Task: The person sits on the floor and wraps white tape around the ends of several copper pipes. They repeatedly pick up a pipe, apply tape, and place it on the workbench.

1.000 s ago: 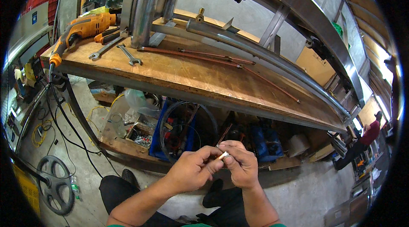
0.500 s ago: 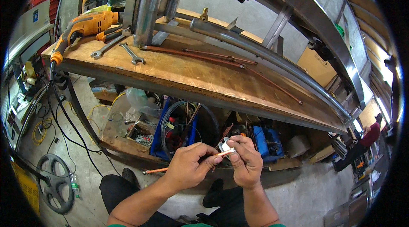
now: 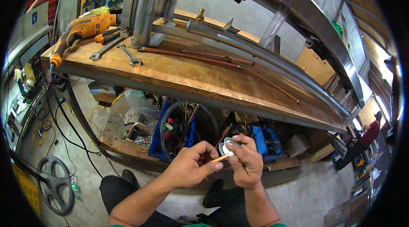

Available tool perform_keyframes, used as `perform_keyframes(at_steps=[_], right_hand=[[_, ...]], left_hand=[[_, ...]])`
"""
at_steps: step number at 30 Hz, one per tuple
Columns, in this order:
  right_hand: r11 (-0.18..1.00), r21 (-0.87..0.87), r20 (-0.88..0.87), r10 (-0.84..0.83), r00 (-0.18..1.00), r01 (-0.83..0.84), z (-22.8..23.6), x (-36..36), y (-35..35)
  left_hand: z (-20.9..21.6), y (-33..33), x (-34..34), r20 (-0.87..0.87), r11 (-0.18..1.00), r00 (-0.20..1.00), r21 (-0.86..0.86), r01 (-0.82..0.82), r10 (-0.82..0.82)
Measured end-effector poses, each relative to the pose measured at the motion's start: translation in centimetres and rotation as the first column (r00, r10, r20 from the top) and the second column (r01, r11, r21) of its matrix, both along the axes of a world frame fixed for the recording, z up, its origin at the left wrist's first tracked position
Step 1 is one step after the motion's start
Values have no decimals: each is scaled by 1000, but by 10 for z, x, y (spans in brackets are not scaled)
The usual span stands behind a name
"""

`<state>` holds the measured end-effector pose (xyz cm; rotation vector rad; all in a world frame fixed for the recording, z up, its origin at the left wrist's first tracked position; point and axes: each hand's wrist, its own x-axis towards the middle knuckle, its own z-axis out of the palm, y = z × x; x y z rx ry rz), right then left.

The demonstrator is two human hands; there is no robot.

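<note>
My left hand (image 3: 191, 165) pinches a thin copper tube (image 3: 220, 158) between thumb and fingers, in front of my body and below the bench edge. White tape wraps the tube's right end. In my right hand (image 3: 247, 163) is a small white spool of thread seal tape (image 3: 226, 145), its thumb and fingers close round it beside the taped end. My right fingertips partly hide the spool. The rest of the tube is hidden behind my left hand.
On the wooden bench (image 3: 179, 73) lie wrenches (image 3: 130, 55), an orange power drill (image 3: 83, 28), copper tubes (image 3: 191, 57) and a steel pipe (image 3: 255, 50). Beneath are blue bins (image 3: 266, 144) of parts. A person in dark red (image 3: 370, 135) stands at far right. Cables (image 3: 70, 131) hang at left.
The tube's far end, which stuck out left of my left hand, no longer shows. My left fingers have shifted slightly left, exposing more tube; the spool has turned a little.
</note>
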<state>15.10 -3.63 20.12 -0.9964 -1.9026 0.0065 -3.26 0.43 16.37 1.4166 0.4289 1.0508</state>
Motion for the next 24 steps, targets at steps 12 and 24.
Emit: perform_keyframes(at_steps=[12,24], right_hand=[[997,36,178,-67,982,62,-2,-4,4],[998,23,126,-68,990,65,0,-3,5]], left_hand=[[1,13,-7,-141,988,990,-152,-3,-18],[2,4,-3,-56,999,998,-43,-5,2]])
